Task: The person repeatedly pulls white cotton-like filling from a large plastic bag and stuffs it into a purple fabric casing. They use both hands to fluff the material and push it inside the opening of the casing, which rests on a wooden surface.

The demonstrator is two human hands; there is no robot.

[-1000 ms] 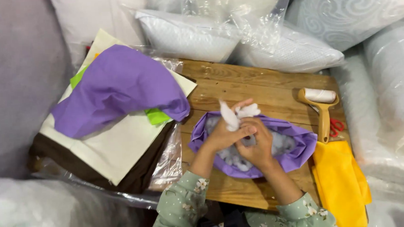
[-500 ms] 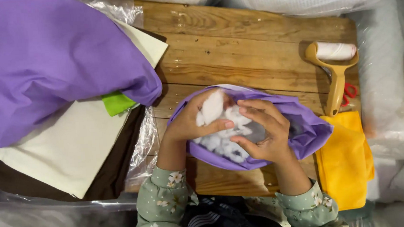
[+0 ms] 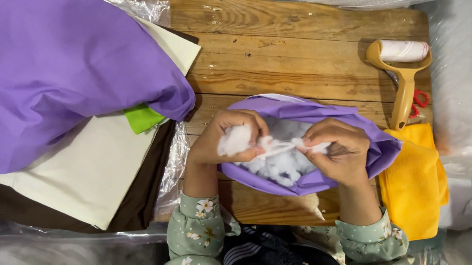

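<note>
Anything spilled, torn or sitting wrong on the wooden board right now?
Nothing stands out. The white fibre stuffing stays inside the purple fabric cover, stretched between the left hand and right hand. The yellow-handled lint roller lies flat on the wooden board, partly over red-handled scissors.

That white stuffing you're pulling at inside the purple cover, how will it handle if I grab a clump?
The white stuffing probably weighs almost nothing and squashes easily. It likely tears rather than lifts whole: a thin strand stretches between the left hand and right hand. Loose wisps may cling to fingers.
</note>
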